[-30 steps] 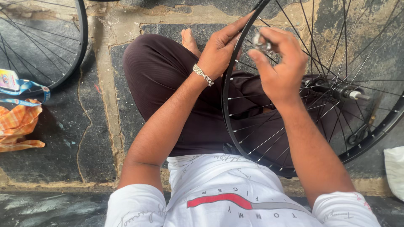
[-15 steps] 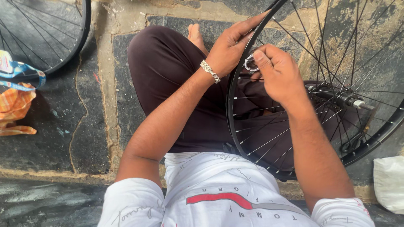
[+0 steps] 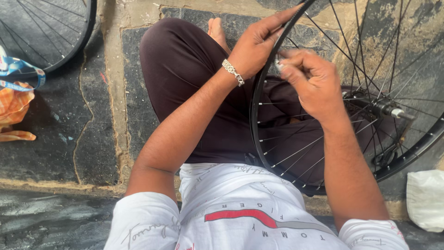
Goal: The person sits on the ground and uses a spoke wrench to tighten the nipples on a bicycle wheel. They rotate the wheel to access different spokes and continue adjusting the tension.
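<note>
Stone floor (image 3: 69,139) lay under the seated person. Left hand (image 3: 254,46) gripped the wheel (image 3: 259,134) rim over the lap; right hand (image 3: 314,83) pinched a small tool (image 3: 279,65) at the rim.

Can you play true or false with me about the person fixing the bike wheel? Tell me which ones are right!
1. The left hand grips the black rim of the bicycle wheel. True.
2. The right hand is resting on the floor. False: it is up at the rim, pinching something small and silvery that is too small to tell.
3. The person wears a silver bracelet on the left wrist. True.
4. There is only one wheel in the picture. False: a second wheel lies on the stone floor at the upper left.
5. The person wears a black shirt. False: the shirt is white with a red stripe.
</note>
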